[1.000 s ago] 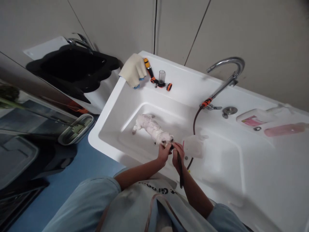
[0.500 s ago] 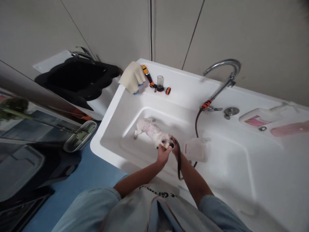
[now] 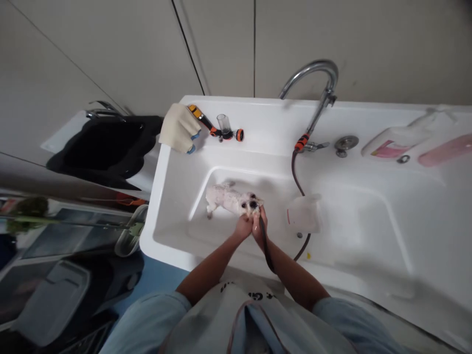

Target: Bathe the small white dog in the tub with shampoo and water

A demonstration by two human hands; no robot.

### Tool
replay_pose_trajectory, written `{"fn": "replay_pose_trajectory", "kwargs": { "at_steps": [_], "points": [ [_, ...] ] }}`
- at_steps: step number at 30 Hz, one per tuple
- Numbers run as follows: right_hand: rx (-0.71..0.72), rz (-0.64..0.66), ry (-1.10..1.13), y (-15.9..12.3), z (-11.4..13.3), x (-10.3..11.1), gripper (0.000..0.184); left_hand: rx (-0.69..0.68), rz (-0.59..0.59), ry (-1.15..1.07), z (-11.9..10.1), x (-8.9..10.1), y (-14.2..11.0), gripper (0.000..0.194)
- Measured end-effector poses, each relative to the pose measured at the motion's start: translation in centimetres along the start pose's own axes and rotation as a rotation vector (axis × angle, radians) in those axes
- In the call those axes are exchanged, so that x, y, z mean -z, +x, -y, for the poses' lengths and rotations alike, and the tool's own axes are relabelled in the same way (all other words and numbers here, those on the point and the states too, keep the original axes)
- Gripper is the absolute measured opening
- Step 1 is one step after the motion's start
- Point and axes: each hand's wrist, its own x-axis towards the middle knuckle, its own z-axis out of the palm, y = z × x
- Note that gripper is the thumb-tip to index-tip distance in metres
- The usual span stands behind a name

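Note:
A small wet white dog point(image 3: 224, 196) stands in the white tub point(image 3: 173, 196), its face turned up toward me. My left hand point(image 3: 243, 226) is closed at the dog's chin, against its fur; the fingertips are partly hidden. Right beside it, touching the dog's muzzle, my right hand point(image 3: 259, 224) is wrapped round the end of a dark hose point(image 3: 266, 248). That hose hangs down along my right forearm and runs from the orange connector point(image 3: 301, 142) under the chrome faucet point(image 3: 313, 66). The hose's outlet is hidden between my hands and the dog.
A translucent plastic container point(image 3: 304, 214) sits in the tub to the right. On the back ledge are an orange-and-black sprayer point(image 3: 217, 130), a cream towel point(image 3: 179, 128), a white pump bottle point(image 3: 394, 142) and a pink bottle point(image 3: 446, 150). Left stands a black basin point(image 3: 106, 147).
The dog's face has tilted up toward me. My left hand has closed under its chin and my two hands have come together. The view has turned.

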Motion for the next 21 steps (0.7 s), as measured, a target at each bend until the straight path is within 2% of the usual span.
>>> {"fn": "replay_pose_trajectory", "kwargs": {
  "at_steps": [2, 3, 5, 7, 9, 11, 13, 16, 19, 21],
  "points": [
    [0.012, -0.032, 0.031, 0.4, -0.1, -0.6, 0.073, -0.092, 0.099, 0.243, -1.2, 2.2, 0.5, 0.041],
    [0.032, -0.039, 0.038, 0.6, -0.2, -0.9, 0.075, -0.135, 0.106, 0.339, -1.9, 3.4, 0.8, 0.043],
    [0.072, -0.029, 0.039, 0.9, -0.4, -1.4, 0.078, -0.211, 0.021, 0.472, -3.3, 5.4, 1.5, 0.041],
    [0.07, -0.014, 0.035, 1.2, -0.6, -1.9, 0.079, -0.347, -0.072, 0.517, -4.6, 6.3, 2.4, 0.039],
    [0.066, -0.025, 0.045, 1.4, -0.7, -2.6, 0.078, -0.502, -0.088, 0.45, -5.3, 5.8, 3.3, 0.047],
    [0.092, -0.03, 0.06, 1.4, -0.7, -3.1, 0.078, -0.589, -0.048, 0.332, -5.3, 4.4, 4.1, 0.056],
    [0.106, -0.055, 0.053, 1.4, -0.5, -3.4, 0.078, -0.592, -0.034, 0.245, -4.8, 2.7, 4.6, 0.06],
    [0.088, -0.145, 0.026, 1.8, -0.3, -3.5, 0.071, -0.567, -0.071, 0.208, -4.2, 1.0, 5.0, 0.051],
    [0.111, -0.214, 0.039, 3.1, 0.0, -3.5, 0.067, -0.582, -0.045, 0.263, -4.4, 0.5, 5.6, 0.037],
    [0.046, -0.233, 0.072, 4.3, 0.3, -3.4, 0.069, -0.593, -0.018, 0.312, -4.7, 0.5, 6.0, 0.032]
  ]
}}
